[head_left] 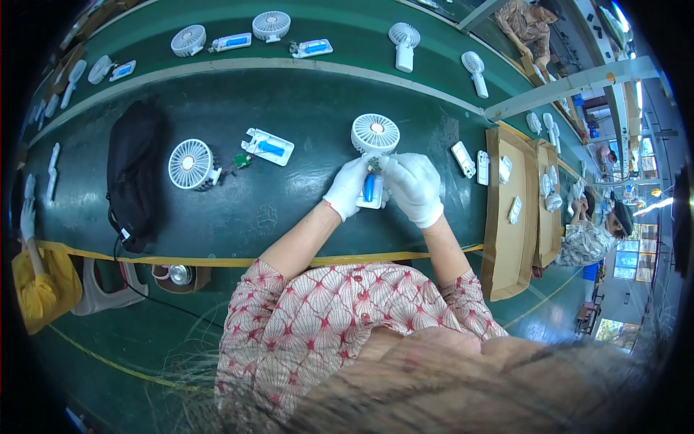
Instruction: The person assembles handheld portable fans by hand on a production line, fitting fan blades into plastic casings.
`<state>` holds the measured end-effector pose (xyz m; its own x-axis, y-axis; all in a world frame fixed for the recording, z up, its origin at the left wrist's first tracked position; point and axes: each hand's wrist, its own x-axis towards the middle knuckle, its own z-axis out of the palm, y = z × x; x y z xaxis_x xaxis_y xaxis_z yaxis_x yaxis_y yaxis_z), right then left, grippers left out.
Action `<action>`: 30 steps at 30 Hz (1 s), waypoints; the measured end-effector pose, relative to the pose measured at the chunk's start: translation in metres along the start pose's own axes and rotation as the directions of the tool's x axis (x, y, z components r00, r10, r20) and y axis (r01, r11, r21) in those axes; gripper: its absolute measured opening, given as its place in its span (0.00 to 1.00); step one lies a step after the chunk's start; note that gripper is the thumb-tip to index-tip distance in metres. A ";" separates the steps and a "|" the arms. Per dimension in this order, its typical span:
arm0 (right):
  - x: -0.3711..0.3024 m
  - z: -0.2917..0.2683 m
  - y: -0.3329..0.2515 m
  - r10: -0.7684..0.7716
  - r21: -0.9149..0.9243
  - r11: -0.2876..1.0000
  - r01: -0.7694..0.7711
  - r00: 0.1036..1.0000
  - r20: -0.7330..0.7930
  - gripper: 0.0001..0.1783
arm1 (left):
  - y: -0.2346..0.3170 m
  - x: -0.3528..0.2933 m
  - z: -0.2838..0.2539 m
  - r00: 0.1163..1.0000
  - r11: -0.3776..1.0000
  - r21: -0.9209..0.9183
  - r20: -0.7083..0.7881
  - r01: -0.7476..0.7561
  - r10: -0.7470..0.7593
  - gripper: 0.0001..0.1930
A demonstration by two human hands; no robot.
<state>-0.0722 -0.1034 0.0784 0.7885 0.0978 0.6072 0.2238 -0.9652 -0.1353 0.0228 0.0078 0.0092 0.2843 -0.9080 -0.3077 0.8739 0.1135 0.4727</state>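
Observation:
In front of me lies a white handheld fan (375, 133), its round grille pointing away and its handle opened. A blue cylindrical battery (369, 188) shows inside the handle. My left hand (348, 191), in a white glove, closes on the handle's left side. From the right, my white-gloved right hand (413, 186) has its fingers bent together at the neck of the fan, over a small circuit board (374, 166). Whether the right fingertips pinch a wire or the board itself is hidden.
To the left are another fan head (191, 164), a green circuit board (242, 160), an open handle shell with battery (269, 147) and a black bag (135, 173). White covers (463, 159) and a cardboard tray (511, 246) are at right. Several fans line the far belt (354, 43). A co-worker's gloved hand (27, 218) shows far left.

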 end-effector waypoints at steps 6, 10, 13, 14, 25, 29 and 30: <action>0.005 0.000 -0.004 -0.047 -0.114 0.992 0.055 0.996 0.079 0.18 | -0.006 0.003 -0.004 0.999 0.998 -0.046 0.024 -0.032 0.033 0.14; 0.000 0.003 -0.009 -0.042 -0.100 0.994 0.045 0.999 0.031 0.18 | -0.008 0.007 0.002 0.991 0.985 -0.164 -0.129 -0.059 0.038 0.17; -0.009 0.008 -0.008 0.025 -0.023 0.999 -0.024 0.998 0.050 0.17 | -0.010 0.006 -0.001 0.985 0.988 -0.111 -0.146 -0.104 0.087 0.22; -0.013 0.009 -0.004 0.120 0.090 0.987 -0.129 0.988 0.101 0.17 | -0.012 0.004 -0.003 0.986 0.989 -0.114 -0.149 -0.098 0.080 0.22; -0.006 0.003 0.013 0.286 0.175 0.930 -0.324 0.935 0.211 0.14 | -0.006 0.002 0.004 0.996 0.995 0.083 -0.071 -0.050 0.056 0.25; -0.012 0.003 0.014 0.496 0.191 0.808 -0.557 0.819 0.288 0.12 | -0.003 -0.002 0.007 0.999 0.995 0.102 -0.043 -0.024 0.028 0.25; -0.012 0.003 0.013 0.496 0.192 0.807 -0.559 0.817 0.294 0.12 | -0.005 -0.002 0.006 0.998 0.995 0.097 -0.048 -0.022 0.026 0.25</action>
<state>-0.0772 -0.1160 0.0666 0.9237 -0.3274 0.1987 -0.1499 -0.7865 -0.5991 0.0154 0.0070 0.0130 0.3261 -0.8841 -0.3346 0.8249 0.0932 0.5575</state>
